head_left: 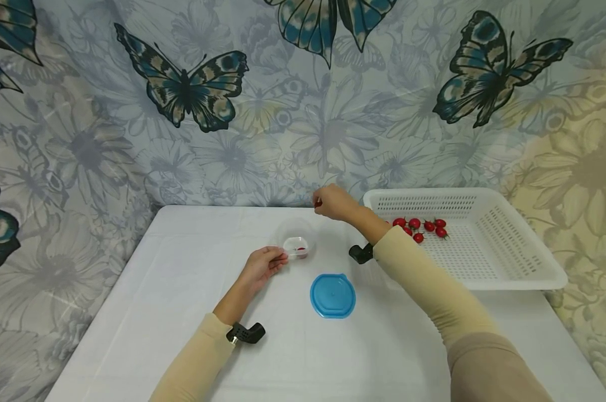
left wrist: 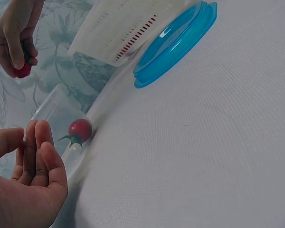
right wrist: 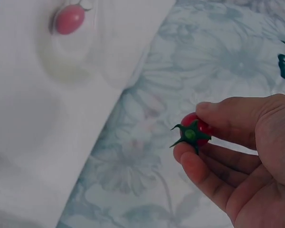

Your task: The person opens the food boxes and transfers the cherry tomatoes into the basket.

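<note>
My right hand (head_left: pixel 334 202) is raised over the far part of the table and pinches a cherry tomato (right wrist: pixel 195 129) between thumb and fingertips, its green calyx turned toward the right wrist camera. With thumb and fingers, my left hand (head_left: pixel 263 267) grips the rim of a small clear plastic container (head_left: pixel 296 245). Another cherry tomato (left wrist: pixel 80 130) with a green stem lies inside that container. The right hand is above and beyond the container. A round blue lid (head_left: pixel 333 296) lies on the table in front of the container, apart from both hands.
At the right stands a white perforated basket (head_left: pixel 504 251) with several cherry tomatoes (head_left: pixel 418 226) in it; my right forearm passes over its near left corner. The white-covered table (head_left: pixel 157 312) ends at a wall cloth (head_left: pixel 267 145) printed with butterflies.
</note>
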`<action>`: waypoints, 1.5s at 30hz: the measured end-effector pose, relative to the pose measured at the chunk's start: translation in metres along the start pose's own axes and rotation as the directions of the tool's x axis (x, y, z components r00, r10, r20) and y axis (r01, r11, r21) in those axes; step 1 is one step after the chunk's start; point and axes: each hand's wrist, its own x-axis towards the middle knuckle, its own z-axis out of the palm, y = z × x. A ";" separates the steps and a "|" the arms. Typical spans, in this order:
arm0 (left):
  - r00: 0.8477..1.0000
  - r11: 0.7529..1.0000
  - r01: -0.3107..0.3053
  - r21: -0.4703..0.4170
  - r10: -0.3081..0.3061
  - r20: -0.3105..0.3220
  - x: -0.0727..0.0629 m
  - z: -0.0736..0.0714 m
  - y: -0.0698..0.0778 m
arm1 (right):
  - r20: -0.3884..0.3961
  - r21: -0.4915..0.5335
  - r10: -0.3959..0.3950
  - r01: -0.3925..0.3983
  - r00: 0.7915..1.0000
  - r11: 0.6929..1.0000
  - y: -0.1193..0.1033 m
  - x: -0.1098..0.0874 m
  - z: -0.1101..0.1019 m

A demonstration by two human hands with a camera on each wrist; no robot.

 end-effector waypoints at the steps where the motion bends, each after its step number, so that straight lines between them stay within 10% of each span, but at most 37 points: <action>1: 1.000 1.000 0.004 -0.002 -0.004 0.000 0.000 0.000 0.000 | -0.005 0.008 0.004 -0.004 1.000 1.000 0.002 -0.002 -0.004; 45: 1.000 1.000 0.017 0.003 -0.017 -0.020 0.002 -0.007 0.003 | -0.003 -0.008 0.261 -0.261 0.965 0.965 0.155 -0.082 -0.039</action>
